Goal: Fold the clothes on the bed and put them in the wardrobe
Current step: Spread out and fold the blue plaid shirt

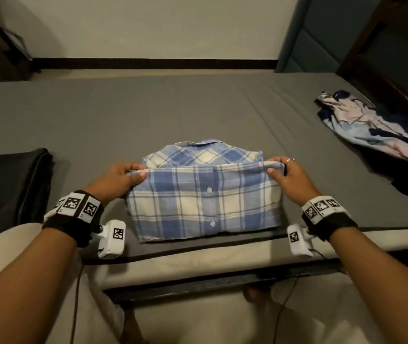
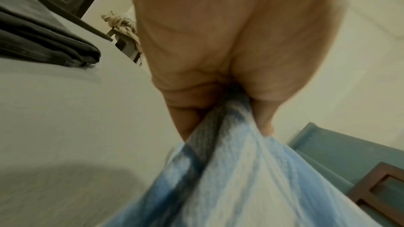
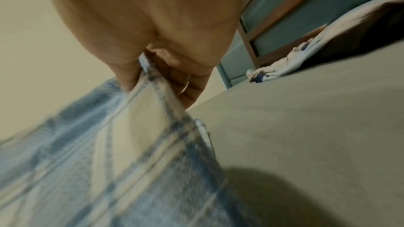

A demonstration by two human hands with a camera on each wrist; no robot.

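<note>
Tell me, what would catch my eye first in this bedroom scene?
A blue and white plaid shirt, half folded, lies at the near edge of the grey bed. The left hand and right hand each pinch an end of its raised fold. A heap of unfolded clothes waits at the bed's far right.

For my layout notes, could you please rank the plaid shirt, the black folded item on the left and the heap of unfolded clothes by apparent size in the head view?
1. Plaid shirt, held by both hands.
2 and 3. Black folded item and heap of unfolded clothes: unsure, since the frame edge cuts off both and the heap lies farther away.
</note>
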